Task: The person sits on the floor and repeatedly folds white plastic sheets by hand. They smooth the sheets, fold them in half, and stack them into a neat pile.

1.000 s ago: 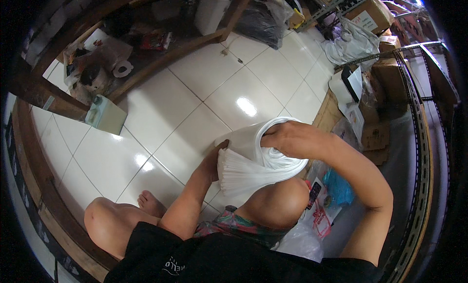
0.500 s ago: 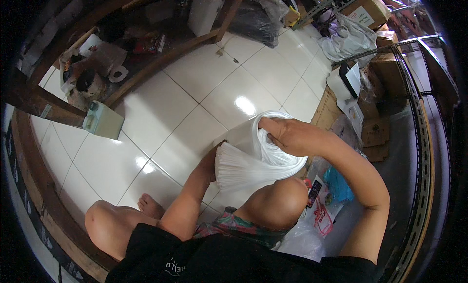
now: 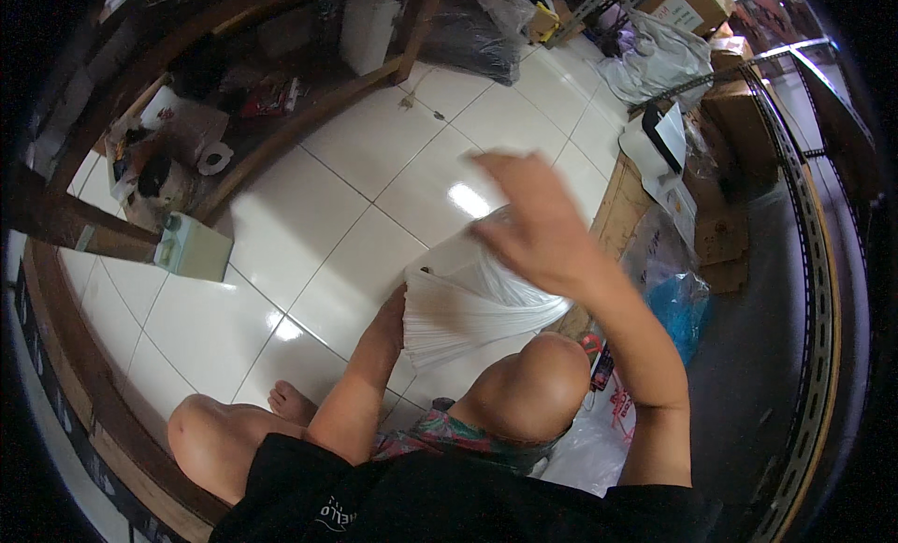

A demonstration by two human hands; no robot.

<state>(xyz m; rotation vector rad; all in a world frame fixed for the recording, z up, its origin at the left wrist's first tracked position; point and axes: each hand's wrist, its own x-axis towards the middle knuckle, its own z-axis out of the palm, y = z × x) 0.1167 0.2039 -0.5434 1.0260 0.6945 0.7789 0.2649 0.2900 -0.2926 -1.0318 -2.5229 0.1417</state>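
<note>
Right hand (image 3: 538,220) lifts off the bag stack (image 3: 468,309), fingers spread, empty; left hand (image 3: 393,309) grips its edge — keep it pinned firmly.

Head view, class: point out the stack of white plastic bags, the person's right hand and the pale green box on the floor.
stack of white plastic bags (image 3: 468,314): head view, folded edges.
right hand (image 3: 538,225): head view, back of hand.
pale green box (image 3: 194,248): head view, top face.

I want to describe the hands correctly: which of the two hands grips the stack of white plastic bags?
The left hand grips the stack of white bags at its edge. The right hand is raised above it, open and blurred.
</note>
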